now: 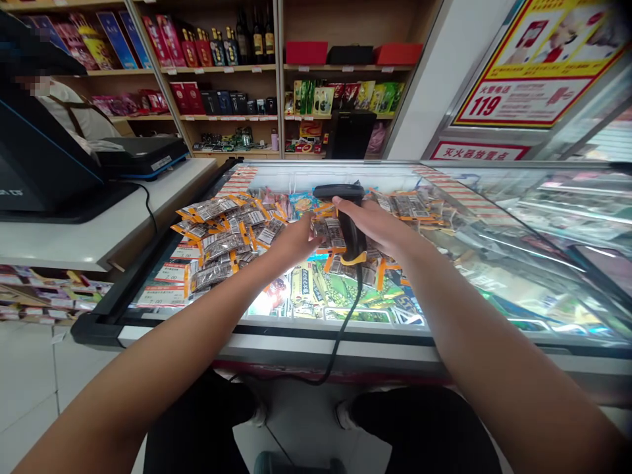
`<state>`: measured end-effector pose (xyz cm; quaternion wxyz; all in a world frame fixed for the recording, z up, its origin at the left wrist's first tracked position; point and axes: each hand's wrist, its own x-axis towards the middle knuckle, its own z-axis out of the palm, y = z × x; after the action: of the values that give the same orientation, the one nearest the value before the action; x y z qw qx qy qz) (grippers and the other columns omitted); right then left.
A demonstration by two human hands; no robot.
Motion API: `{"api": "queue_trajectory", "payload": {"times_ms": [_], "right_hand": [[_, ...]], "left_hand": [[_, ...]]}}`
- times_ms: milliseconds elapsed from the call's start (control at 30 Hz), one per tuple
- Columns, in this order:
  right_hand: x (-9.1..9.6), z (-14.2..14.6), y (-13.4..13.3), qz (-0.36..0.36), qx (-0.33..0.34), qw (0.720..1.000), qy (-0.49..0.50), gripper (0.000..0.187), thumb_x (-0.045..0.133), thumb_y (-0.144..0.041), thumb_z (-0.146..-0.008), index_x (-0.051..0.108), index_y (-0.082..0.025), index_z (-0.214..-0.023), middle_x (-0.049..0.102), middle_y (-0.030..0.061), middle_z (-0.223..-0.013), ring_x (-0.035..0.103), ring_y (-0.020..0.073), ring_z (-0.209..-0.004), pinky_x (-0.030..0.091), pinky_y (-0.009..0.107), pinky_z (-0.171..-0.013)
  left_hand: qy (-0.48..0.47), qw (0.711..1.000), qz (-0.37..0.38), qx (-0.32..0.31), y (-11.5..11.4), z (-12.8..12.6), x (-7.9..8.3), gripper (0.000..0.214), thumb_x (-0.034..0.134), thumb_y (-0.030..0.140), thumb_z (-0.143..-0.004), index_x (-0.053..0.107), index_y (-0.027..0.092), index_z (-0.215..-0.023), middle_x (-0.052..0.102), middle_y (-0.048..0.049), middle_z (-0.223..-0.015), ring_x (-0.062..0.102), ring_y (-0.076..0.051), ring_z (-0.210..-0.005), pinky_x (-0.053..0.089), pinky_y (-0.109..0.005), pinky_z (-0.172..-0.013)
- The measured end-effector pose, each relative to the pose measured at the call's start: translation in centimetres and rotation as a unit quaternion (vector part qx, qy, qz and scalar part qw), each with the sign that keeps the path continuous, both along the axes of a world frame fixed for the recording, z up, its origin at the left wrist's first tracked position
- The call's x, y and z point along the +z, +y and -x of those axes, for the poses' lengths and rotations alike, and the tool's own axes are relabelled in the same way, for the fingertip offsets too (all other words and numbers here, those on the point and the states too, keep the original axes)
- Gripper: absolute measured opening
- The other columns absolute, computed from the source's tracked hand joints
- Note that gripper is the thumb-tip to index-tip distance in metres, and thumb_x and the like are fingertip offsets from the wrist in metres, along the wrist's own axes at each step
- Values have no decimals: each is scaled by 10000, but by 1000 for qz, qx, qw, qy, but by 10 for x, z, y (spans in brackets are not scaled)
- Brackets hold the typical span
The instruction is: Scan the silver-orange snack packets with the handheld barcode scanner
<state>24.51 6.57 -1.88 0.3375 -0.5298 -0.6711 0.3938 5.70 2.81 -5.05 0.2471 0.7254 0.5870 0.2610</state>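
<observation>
My right hand (365, 220) is wrapped round the handle of a black barcode scanner (351, 234), thumb across its upper part. The scanner's cable (348, 322) hangs down over the freezer's front edge. Beside it, my left hand (299, 240) is closed, its fingertips at the edge of a small clear-and-orange snack packet (332, 232) with a dark barcode label. More such packets lie heaped to the left (222, 234) on the glass top of a chest freezer (281, 329); others lie around the scanner and at its right.
A white counter (44, 240) with a black checkout screen (39, 145) and a scale (141, 157) stands at the left, a person (79, 108) behind it. Stocked shelves (217, 69) line the back. Price tags (162, 283) lie at the freezer's left.
</observation>
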Motion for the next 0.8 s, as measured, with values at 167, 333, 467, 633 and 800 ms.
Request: {"api": "queue_trajectory", "payload": {"times_ms": [167,333,467,633,800], "right_hand": [[8,5,-6,36,27,988,148,477,687,-704,-874,656,-238,-975,697,94,-904,683,259,-841,574,366,-667],[17,1,-12,46,54,983,171,405,683,-618,-894,625,-219,-859,656,76,-756,613,204,-655,514,332,-564],[17,-1,-15,58,86,988,113,352,658,-532,-907,591,-213,-776,629,67,-665,544,176,-556,445,316,-502],[18,0,-18,52,104,991,65,270,612,-443,-908,612,-205,-780,635,70,-637,544,180,-541,425,319,-504],[21,1,-21,68,89,991,68,269,611,-437,-904,612,-206,-765,627,65,-627,540,180,-539,437,326,-531]], "left_hand": [[-166,981,22,97,2,8,12,853,708,163,-881,325,169,-1644,678,-154,-1185,670,-222,-875,519,-334,-714],[-268,949,-51,160,19,31,21,293,634,120,-891,699,169,-1173,670,-67,-979,611,-166,-799,476,-289,-725],[-302,933,-80,179,29,47,19,130,642,128,-863,684,184,-972,640,-30,-872,546,-139,-717,429,-266,-688],[-309,932,-77,172,28,52,21,127,597,116,-884,660,184,-970,650,-28,-882,559,-130,-741,440,-247,-697],[-283,940,-84,172,32,54,21,104,580,139,-902,644,185,-969,656,-31,-872,561,-133,-714,448,-250,-683]]}}
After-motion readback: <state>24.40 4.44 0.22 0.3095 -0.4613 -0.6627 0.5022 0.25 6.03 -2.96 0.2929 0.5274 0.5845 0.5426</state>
